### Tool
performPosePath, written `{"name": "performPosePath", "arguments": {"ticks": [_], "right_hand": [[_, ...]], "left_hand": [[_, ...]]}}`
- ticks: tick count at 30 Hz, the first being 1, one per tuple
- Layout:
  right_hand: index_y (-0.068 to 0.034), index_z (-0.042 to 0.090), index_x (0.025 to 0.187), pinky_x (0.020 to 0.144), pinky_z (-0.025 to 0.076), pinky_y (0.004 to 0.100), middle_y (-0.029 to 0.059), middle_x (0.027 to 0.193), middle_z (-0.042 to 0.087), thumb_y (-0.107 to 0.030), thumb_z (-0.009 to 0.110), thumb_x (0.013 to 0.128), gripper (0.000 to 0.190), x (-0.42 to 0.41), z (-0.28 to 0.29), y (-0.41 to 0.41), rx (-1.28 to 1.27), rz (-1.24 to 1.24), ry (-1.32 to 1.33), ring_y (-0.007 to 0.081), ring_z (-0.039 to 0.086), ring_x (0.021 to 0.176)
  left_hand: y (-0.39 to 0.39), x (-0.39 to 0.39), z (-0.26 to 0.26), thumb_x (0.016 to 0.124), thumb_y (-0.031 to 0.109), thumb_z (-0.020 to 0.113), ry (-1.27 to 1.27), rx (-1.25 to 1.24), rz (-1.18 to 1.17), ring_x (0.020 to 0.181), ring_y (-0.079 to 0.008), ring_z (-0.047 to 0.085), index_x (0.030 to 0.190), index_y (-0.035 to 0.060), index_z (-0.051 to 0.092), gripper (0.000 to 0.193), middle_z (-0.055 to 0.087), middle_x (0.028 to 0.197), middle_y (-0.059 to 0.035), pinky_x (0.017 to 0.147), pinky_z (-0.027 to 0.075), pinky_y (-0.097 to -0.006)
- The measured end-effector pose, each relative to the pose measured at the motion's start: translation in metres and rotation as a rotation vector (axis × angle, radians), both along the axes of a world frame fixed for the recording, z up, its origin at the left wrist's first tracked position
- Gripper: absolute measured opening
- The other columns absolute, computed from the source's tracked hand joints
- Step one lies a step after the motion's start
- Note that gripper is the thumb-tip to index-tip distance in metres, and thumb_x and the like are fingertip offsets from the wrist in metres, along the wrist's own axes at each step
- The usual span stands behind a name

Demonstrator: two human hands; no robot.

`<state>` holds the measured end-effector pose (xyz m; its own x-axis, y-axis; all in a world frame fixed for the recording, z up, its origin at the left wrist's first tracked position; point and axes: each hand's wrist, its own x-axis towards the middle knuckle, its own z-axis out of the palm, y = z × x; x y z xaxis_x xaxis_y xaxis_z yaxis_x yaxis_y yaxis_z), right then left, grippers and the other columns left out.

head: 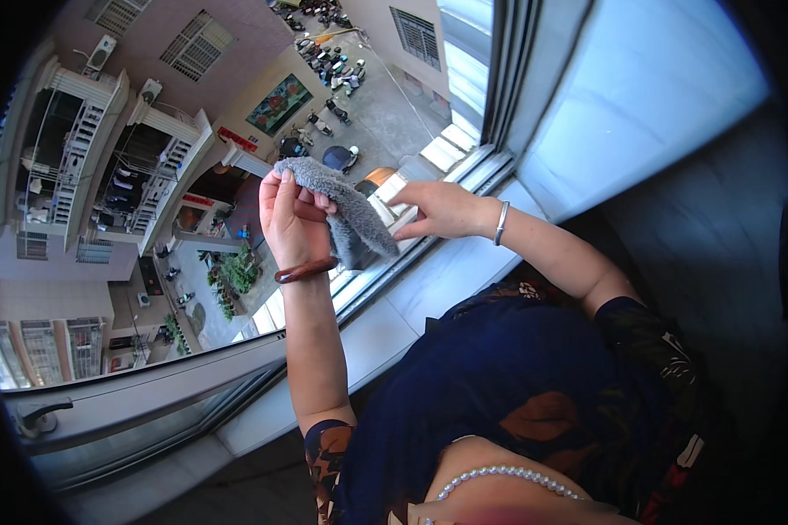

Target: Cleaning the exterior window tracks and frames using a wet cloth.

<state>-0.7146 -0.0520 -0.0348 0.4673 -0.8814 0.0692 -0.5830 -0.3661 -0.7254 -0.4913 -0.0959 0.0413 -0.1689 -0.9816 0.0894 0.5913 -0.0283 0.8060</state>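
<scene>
My left hand (pixel 299 223), with a reddish-brown bangle at the wrist, pinches a grey fuzzy cloth (pixel 348 197) between thumb and fingers. The cloth is folded and hangs toward the right, above the window track. Just beyond its lower right end is my right hand (pixel 443 209), with a silver bangle on the wrist. Its thumb and fingers are spread with nothing seen between them. The thumb tip is close to the cloth's edge; whether they touch I cannot tell. Both forearms reach over the marble window sill (pixel 394 328).
A metal window frame (pixel 171 364) with a dark handle (pixel 43 413) runs along the lower left. White marble wall (pixel 630 98) rises at the right. Outside, far below, lies a courtyard (pixel 394 85) with parked scooters (pixel 335 69). A building with balconies (pixel 131 151) stands across from it.
</scene>
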Motion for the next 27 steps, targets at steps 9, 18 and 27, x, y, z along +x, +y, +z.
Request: {"name": "performPosePath", "arguments": {"ticks": [9, 18, 27], "right_hand": [[0.003, 0.060, 0.120, 0.091, 0.051, 0.0351, 0.0175, 0.110, 0.068, -0.042, 0.066, 0.093, 0.053, 0.026, -0.031, -0.015, 0.359, 0.071, -0.366, 0.0225, 0.067, 0.102], [-0.002, 0.056, 0.108, 0.074, 0.053, 0.0270, 0.0063, 0.101, 0.064, -0.002, 0.061, 0.089, 0.020, 0.008, -0.042, -0.040, 0.271, -0.143, -0.483, 0.0120, 0.063, 0.083], [-0.003, 0.062, 0.106, 0.076, 0.050, 0.0283, 0.0054, 0.097, 0.067, -0.001, 0.055, 0.093, 0.015, -0.041, -0.001, -0.009, 0.006, -0.322, -0.331, 0.0126, 0.063, 0.089]], "left_hand": [[-0.006, 0.019, -0.045, 0.101, 0.012, 0.053, 0.233, 0.227, 0.031, 0.070, -0.0174, 0.055, 0.102, 0.0119, 0.051, 0.002, 0.062, 0.089, -0.0054, 0.063, 0.046, -0.0342], [0.007, 0.019, -0.051, 0.097, 0.011, 0.057, 0.165, 0.315, 0.040, 0.067, -0.0187, 0.058, 0.102, 0.0108, 0.050, 0.009, 0.063, 0.088, -0.0074, 0.058, 0.046, -0.0340], [0.026, 0.025, -0.083, 0.082, 0.002, 0.067, -1.356, -0.408, 0.279, 0.072, -0.0214, 0.059, 0.100, 0.0009, 0.052, 0.024, 0.060, 0.089, -0.0131, 0.064, 0.049, -0.0320]]}}
